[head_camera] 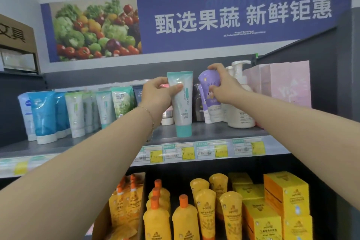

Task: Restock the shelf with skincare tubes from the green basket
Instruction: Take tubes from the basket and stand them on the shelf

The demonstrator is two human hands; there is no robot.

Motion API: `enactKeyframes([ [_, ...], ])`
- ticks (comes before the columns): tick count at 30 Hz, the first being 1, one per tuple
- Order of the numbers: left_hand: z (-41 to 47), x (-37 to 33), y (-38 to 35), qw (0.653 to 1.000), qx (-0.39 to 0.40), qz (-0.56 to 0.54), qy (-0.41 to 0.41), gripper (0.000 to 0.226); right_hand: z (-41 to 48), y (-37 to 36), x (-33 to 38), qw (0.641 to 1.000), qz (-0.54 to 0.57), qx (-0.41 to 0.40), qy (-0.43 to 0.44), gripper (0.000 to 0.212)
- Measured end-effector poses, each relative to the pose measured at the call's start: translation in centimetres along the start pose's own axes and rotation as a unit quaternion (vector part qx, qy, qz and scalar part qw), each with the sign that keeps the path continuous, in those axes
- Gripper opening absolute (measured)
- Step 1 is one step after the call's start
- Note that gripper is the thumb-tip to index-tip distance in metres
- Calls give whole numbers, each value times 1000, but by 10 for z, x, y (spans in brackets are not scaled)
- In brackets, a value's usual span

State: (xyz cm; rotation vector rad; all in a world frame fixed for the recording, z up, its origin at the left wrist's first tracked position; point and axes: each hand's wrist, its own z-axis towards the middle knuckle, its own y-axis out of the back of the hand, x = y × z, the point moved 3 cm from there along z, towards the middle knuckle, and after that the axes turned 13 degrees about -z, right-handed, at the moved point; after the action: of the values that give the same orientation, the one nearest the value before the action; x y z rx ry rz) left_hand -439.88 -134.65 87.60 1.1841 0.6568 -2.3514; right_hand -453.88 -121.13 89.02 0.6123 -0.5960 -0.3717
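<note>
Fingers [161, 80] of my left hand [157, 93] are wrapped round a white tube with a teal cap [183, 109], thumb pressed across its front. I hold it upright, cap down, left of the white pump bottle [240, 111] and nearer the front edge than that bottle. Its cap is low over the grey shelf [210, 131], though I cannot tell whether it touches the board. A thin bracelet [151, 118] sits on that wrist.

On my right hand [226, 85] the fingers curl over the crimped top of a purple tube [207, 87], with the thumb against its printed face. That tube stands cap down, just left of the pump bottle and almost touching it. A dark bottle [198, 108] stands just left of the purple one, partly hidden by it.

Far left of the pump bottle runs a row of blue, white and green tubes [78, 111], all cap down and packed side by side. Just right of the pump bottle stand pale pink boxes [282, 84]. Below it, along the shelf's front lip, are green and yellow price labels [187, 153]. Lower still, on the next level down, are yellow bottles with orange caps [183, 218] and yellow cartons [286, 195]. High above the pump bottle hangs a blue banner [194, 19] with pictured vegetables and white lettering.
</note>
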Motion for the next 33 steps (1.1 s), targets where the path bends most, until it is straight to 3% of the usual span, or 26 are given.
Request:
enactKeyframes([
  [19,23,21,-8,999,-5,-38,10,15,36,-49,-21,996,-58,49,-48,58],
  [26,23,24,-4,999,-5,-40,13,17,50,-34,-11,983,-174,28,-51,40],
  [29,23,23,-3,999,-8,-38,9,16,51,-24,-1,965,-260,37,-9,10],
  [33,23,23,-2,999,-7,-33,4,15,53,-20,6,924,-376,52,42,21],
])
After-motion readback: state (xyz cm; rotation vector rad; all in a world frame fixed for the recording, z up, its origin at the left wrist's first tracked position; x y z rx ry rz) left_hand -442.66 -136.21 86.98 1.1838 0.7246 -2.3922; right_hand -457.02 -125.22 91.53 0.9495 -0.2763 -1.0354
